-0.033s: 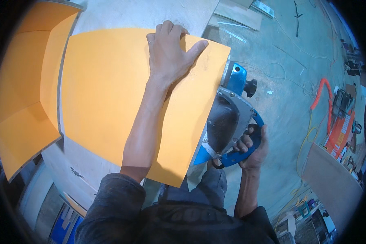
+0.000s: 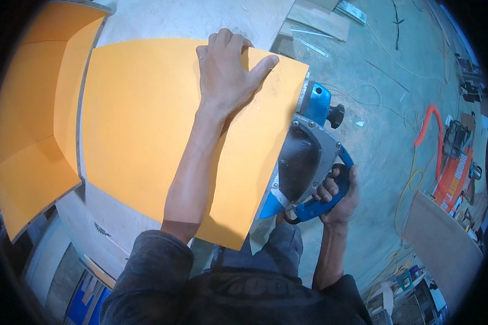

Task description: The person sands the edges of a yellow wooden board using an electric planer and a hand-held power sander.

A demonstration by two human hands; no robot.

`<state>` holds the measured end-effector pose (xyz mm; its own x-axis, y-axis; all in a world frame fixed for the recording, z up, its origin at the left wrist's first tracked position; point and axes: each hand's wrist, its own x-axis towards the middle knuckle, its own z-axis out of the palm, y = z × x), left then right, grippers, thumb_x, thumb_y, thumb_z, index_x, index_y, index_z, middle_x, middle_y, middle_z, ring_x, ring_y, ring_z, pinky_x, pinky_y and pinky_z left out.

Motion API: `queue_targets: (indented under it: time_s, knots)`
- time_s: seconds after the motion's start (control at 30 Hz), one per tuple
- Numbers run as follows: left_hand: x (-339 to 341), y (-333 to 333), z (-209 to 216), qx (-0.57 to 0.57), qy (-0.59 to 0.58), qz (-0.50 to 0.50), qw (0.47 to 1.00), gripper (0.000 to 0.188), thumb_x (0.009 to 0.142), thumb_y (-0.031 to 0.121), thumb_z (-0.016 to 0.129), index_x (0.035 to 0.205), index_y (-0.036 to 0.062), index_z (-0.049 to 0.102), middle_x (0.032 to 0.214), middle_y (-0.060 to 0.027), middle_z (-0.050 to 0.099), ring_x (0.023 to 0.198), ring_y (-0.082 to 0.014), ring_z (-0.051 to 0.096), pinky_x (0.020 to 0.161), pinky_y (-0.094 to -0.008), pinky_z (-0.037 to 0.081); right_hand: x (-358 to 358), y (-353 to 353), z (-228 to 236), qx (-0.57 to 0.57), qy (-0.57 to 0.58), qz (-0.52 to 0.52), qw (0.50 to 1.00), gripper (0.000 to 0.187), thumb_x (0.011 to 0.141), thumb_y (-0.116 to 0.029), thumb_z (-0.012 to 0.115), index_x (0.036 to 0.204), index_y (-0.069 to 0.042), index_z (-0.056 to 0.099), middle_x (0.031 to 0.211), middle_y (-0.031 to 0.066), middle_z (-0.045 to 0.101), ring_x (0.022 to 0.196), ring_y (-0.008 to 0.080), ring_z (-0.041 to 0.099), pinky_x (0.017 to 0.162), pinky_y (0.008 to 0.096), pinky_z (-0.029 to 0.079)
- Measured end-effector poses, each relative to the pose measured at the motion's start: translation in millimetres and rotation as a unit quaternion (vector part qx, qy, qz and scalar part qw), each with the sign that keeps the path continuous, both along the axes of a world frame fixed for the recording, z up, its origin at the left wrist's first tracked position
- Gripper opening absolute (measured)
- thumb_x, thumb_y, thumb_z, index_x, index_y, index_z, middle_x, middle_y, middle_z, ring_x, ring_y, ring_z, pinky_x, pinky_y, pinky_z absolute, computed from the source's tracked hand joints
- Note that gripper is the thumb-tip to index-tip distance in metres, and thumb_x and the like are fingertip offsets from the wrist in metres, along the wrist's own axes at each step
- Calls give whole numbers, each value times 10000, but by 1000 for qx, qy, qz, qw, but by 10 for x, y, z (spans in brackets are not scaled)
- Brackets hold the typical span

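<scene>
A large yellow-orange board [image 2: 141,119] lies flat on a pale work surface [image 2: 195,16], its right end sticking out past it. My left hand [image 2: 226,78] grips the board at its far edge, fingers bent over that edge and thumb stretched across the top face. A blue and grey electric hand planer [image 2: 299,157] sits tilted against the board's right edge. My right hand [image 2: 339,197] is wrapped around the planer's rear handle. The planer's sole, turned toward the board's edge, is hidden.
An orange-yellow box-like piece [image 2: 35,108] stands at the left. Offcut boards [image 2: 320,21] lie at the far right of the work surface. Thin cables [image 2: 374,97] and a coiled red hose [image 2: 431,122] run over the floor. A grey panel [image 2: 442,227] stands at the right.
</scene>
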<state>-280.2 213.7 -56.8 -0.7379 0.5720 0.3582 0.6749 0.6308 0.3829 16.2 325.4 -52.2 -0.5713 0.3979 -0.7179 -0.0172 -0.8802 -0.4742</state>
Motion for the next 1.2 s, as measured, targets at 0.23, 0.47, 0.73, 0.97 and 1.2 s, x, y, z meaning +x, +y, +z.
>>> queue_targets:
  time_s: [0.23, 0.47, 0.73, 0.97, 1.2]
  knots:
    - [-17, 12, 40, 6, -18, 1, 1000, 501, 807, 494, 800, 995, 40, 699, 998, -100, 607, 1003, -279, 559, 883, -416, 377, -387, 365, -18, 7, 0, 3, 1000, 462, 1038, -561, 491, 943, -115, 566, 554, -65, 439, 435, 75, 453, 494, 271, 441]
    - [-41, -5, 55, 1, -36, 6, 999, 467, 793, 457, 821, 969, 47, 685, 988, -84, 615, 984, -270, 560, 874, -414, 375, -815, 649, 30, 74, -21, 6, 997, 462, 1033, -553, 510, 926, -106, 567, 557, -68, 439, 436, 66, 453, 471, 250, 428]
    - [-6, 47, 99, -1, -33, 9, 999, 442, 796, 442, 832, 980, 64, 694, 982, -67, 615, 977, -250, 572, 886, -394, 371, -891, 925, -120, 50, 31, -27, 998, 441, 1030, -538, 535, 950, -107, 575, 572, -61, 453, 460, 67, 464, 499, 252, 446]
    - [79, 79, 59, -18, -18, 15, 1000, 443, 830, 436, 810, 985, 35, 701, 992, -86, 619, 981, -260, 578, 899, -404, 399, 431, 646, -785, 35, -105, -141, 984, 432, 1029, -529, 560, 1075, -100, 571, 666, -52, 432, 556, 59, 443, 543, 248, 405]
    - [21, 57, 30, 19, -29, -25, 999, 352, 920, 355, 756, 1032, 22, 748, 997, -103, 668, 955, -221, 625, 873, -342, 485, 2807, 514, -2205, -24, -242, -261, 934, 330, 1030, -452, 598, 993, -128, 553, 757, -47, 463, 635, 86, 468, 597, 275, 445]
